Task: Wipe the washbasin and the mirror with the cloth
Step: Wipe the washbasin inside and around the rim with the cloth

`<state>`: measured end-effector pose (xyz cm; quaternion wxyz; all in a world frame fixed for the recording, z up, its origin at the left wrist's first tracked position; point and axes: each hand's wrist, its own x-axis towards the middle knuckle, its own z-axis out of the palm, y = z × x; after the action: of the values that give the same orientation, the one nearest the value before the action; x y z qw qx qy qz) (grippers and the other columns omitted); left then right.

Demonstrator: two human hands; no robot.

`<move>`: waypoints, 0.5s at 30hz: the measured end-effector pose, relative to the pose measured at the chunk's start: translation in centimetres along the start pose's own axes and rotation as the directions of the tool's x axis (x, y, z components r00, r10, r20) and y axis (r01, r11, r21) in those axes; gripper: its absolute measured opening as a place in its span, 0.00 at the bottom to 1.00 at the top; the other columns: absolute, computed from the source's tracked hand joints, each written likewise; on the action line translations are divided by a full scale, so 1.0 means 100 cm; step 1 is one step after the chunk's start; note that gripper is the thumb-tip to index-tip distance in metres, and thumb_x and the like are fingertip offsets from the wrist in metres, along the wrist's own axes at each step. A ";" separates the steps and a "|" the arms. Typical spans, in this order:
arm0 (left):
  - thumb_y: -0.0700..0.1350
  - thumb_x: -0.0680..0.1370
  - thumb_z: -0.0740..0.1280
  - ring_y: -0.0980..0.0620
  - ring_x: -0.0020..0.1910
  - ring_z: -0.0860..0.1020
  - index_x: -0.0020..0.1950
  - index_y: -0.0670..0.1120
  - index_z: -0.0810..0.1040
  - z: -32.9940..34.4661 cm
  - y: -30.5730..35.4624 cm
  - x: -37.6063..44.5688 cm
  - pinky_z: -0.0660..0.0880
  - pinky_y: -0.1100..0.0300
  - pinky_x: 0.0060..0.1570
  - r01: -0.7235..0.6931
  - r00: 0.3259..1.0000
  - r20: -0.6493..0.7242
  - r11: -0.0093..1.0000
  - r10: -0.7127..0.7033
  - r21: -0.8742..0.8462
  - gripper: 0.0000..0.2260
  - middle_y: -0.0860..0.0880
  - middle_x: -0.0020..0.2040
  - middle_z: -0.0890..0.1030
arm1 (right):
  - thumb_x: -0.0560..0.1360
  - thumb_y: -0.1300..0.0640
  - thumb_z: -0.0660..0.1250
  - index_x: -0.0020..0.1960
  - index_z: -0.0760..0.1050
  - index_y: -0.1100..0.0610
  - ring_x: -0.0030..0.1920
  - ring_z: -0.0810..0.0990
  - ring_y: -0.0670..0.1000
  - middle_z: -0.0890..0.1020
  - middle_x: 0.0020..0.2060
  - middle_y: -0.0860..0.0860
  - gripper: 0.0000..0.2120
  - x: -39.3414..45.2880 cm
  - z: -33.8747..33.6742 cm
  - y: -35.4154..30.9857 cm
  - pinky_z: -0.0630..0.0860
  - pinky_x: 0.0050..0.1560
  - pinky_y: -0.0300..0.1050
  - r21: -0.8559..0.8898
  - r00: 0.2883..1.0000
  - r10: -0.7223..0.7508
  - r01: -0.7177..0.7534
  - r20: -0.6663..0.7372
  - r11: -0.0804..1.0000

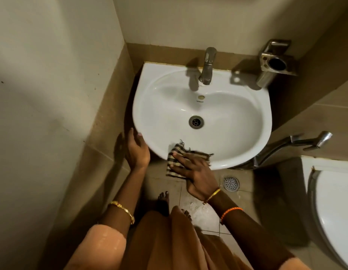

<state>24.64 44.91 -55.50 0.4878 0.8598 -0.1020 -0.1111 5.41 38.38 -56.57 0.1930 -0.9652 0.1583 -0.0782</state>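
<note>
A white washbasin [237, 121] hangs on the tiled wall, with a steel tap [207, 67] at its back and a drain [196, 121] in the middle. A checked brown and cream cloth [179, 155] lies over the basin's front rim. My right hand [196, 172] presses flat on the cloth, fingers spread. My left hand [137, 149] cups the basin's front left edge from outside, fingers apart. No mirror is in view.
A steel holder [274, 63] is fixed to the wall at the basin's back right. A hand sprayer [313, 141] hangs right of the basin, above a white toilet [333, 201]. A floor drain [231, 183] sits under the basin. The left wall stands close.
</note>
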 end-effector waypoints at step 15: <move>0.42 0.78 0.65 0.46 0.73 0.65 0.60 0.42 0.80 0.013 -0.034 -0.064 0.66 0.44 0.69 -0.418 0.901 0.199 0.896 0.387 0.149 0.12 0.45 0.68 0.75 | 0.63 0.65 0.53 0.68 0.71 0.51 0.66 0.69 0.58 0.76 0.65 0.54 0.34 -0.018 0.015 -0.014 0.59 0.68 0.53 0.010 0.965 0.194 -0.195 -0.179 0.981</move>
<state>18.37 47.40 -58.44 0.4069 0.8500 -0.3277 -0.0679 4.43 40.78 -57.54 0.1810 -0.9347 0.2693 -0.1449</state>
